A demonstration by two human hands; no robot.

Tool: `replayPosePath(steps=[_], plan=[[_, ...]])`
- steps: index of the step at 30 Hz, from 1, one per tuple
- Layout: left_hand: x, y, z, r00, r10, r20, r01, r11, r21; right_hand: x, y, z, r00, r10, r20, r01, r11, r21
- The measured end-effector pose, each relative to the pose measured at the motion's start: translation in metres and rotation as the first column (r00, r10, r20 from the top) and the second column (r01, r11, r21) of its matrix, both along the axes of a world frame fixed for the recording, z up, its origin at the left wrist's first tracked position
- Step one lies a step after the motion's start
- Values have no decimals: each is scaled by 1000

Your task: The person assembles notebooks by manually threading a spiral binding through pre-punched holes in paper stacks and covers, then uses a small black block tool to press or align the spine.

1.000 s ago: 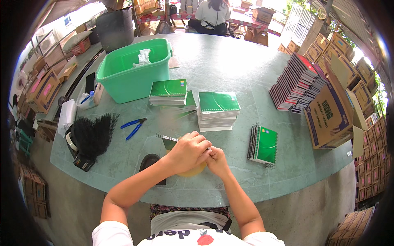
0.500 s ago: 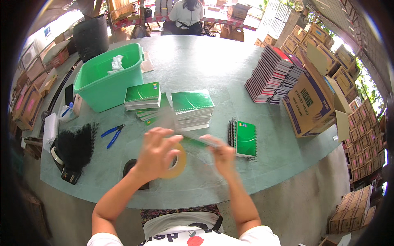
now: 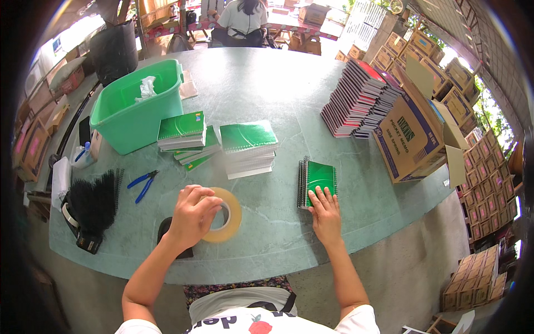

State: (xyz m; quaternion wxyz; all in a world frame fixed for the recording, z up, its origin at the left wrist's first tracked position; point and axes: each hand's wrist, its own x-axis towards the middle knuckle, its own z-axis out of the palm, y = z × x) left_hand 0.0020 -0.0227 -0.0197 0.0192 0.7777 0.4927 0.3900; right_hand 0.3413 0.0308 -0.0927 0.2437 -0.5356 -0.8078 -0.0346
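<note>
My right hand (image 3: pixel 326 220) lies flat with stretched fingers on the near part of a green spiral notebook (image 3: pixel 321 173). This notebook tops a small stack with black wire spirals showing along both sides. Left of it, my left hand (image 3: pixel 192 216) has its fingers curled and pinched beside and over a roll of clear yellowish tape (image 3: pixel 232 222). Whether anything is between those fingertips is hidden. Below the left hand, a black object (image 3: pixel 164 227) is partly covered. Farther off stand a tall stack of green-covered pads (image 3: pixel 248 136) and a shorter, uneven pile of green notebooks (image 3: pixel 182 129).
A green tub (image 3: pixel 125 127) holds crumpled white material. Blue-handled cutters (image 3: pixel 143 185) and a bundle of black spiral wires (image 3: pixel 93 201) lie at left. Red-and-black notebooks (image 3: pixel 356 103) stand stacked by an open carton (image 3: pixel 409 139) at right. A person (image 3: pixel 242 22) sits beyond the table.
My right hand has moved right and down onto the notebook stack; the blurred green notebook between my hands is gone from there. My left hand has lowered slightly and curled its fingers.
</note>
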Motion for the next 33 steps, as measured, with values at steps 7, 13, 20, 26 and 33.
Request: replayPosePath(steps=[7, 13, 20, 26, 33], plan=[[-18, -16, -7, 999, 48, 17, -47, 998, -30, -47, 22, 44, 982, 190, -16, -188, 979, 83], [-10, -27, 13, 998, -34, -49, 32, 999, -43, -175, 95, 81, 863, 471, 184, -495, 861, 117], [-62, -64, -14, 987, 116, 109, -84, 962, -261, -196, 135, 116, 783, 612, 108, -515, 736, -440], [-63, -67, -18, 970, 159, 182, -93, 939, -330, -195, 145, 121, 732, 676, 79, -566, 670, -480], [-63, -67, -21, 979, 121, 165, -65, 949, -310, -196, 143, 128, 712, 700, 50, -583, 630, -513]])
